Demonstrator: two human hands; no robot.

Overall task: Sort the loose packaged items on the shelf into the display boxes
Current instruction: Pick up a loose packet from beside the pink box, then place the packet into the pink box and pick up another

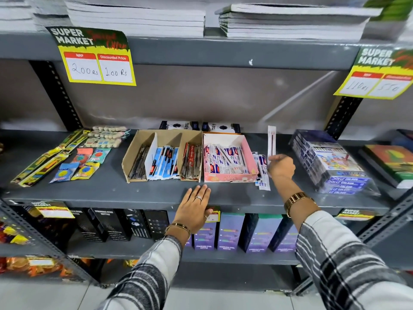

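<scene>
My right hand [281,166] holds one long white pen packet [271,139] upright, just right of the pink display box [230,177]. That box is full of white, blue and red pen packets. A few loose packets [262,170] lie on the shelf between the pink box and my right hand. Left of it stands a brown cardboard display box [131,153] with three compartments holding dark, blue and red pen packets. My left hand [194,206] rests flat on the shelf's front edge, fingers apart, holding nothing.
Packs of erasers, sharpeners and pencils [67,157] lie loose at the shelf's left. A wrapped stack of colour pencil boxes [330,162] sits at the right, books [388,164] beyond it. Two dark boxes [201,126] stand behind the display boxes. Bottle boxes [230,231] fill the lower shelf.
</scene>
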